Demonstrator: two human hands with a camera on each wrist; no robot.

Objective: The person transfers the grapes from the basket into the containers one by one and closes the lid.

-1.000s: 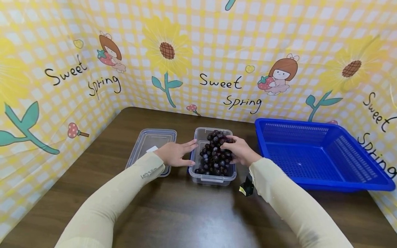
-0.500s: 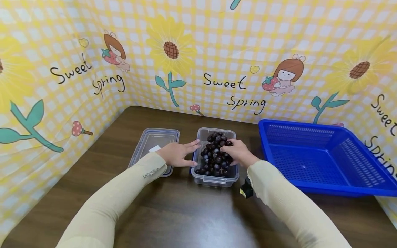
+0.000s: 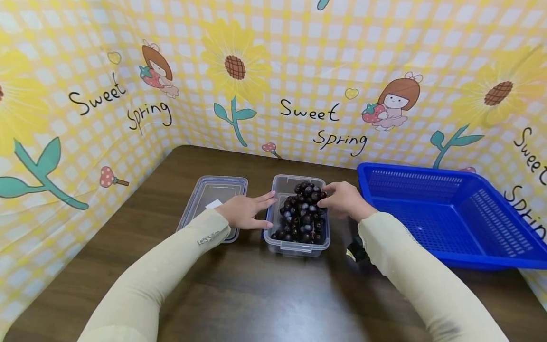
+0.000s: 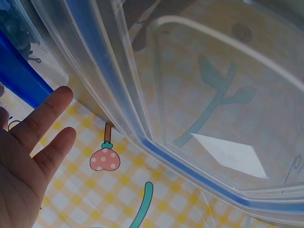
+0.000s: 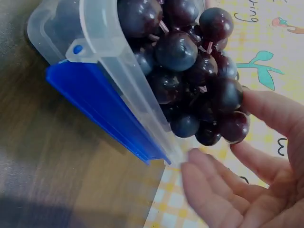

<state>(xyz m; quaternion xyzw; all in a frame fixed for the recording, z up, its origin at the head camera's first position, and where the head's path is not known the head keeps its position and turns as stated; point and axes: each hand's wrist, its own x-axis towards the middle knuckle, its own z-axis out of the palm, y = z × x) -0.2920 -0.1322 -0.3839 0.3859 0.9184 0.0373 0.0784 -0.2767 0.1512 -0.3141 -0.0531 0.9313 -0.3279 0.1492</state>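
Note:
A bunch of dark purple grapes (image 3: 304,213) lies in a clear plastic container (image 3: 295,248) with blue side flaps, heaped near its right wall. My right hand (image 3: 343,200) is at the right rim, its fingertips against or just beside the grapes; in the right wrist view its fingers (image 5: 270,107) are loosely bent and parted, not closed round a grape. My left hand (image 3: 245,211) is spread, fingers straight, at the container's left rim. Whether it touches the rim is hard to tell. A clear lid (image 4: 223,104) with a blue seal lies left of the container, partly under the left forearm.
A large blue perforated basket (image 3: 444,260) stands at the right of the brown table (image 3: 256,294). Yellow checked cloth (image 3: 299,61) with printed flowers rises behind and at the sides. A small black object (image 3: 355,251) is at the right wrist.
My right hand has drawn back to the right from on top of the grapes to their edge. The left hand has stayed by the container's left rim.

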